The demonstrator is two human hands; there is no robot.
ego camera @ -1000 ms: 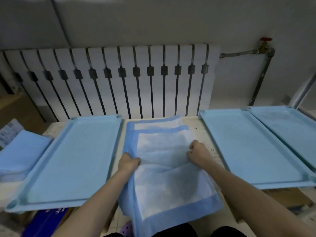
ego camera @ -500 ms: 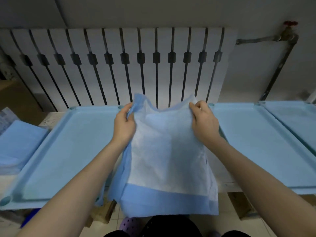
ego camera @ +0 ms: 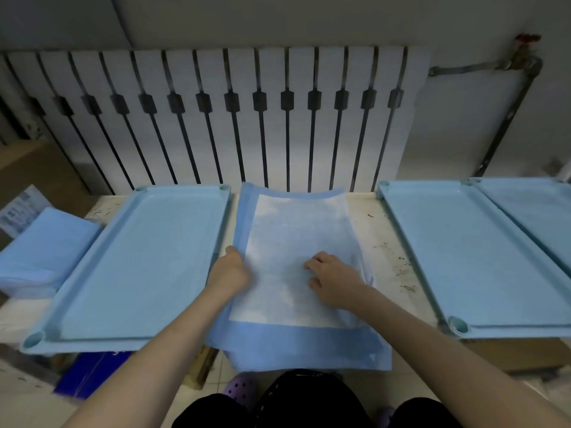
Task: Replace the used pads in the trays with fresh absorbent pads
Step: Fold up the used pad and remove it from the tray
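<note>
Half a second ago the blue-bordered white absorbent pad [ego camera: 296, 236] was held up by its top corners. Now it lies flat on the stained white tabletop [ego camera: 383, 242] between the left light blue plastic tray [ego camera: 148, 261] and the right tray [ego camera: 463, 254], its near end overhanging. The left hand [ego camera: 231, 270] grips its left border. The right hand [ego camera: 335, 282] rests loosely spread on the white middle.

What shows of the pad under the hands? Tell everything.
The pad is a soft sheet, white middle inside a blue border. It lies on the table between the left tray and right tray, near edge hanging over the front. The left hand grips its left edge; the right hand rests on its middle.
</note>
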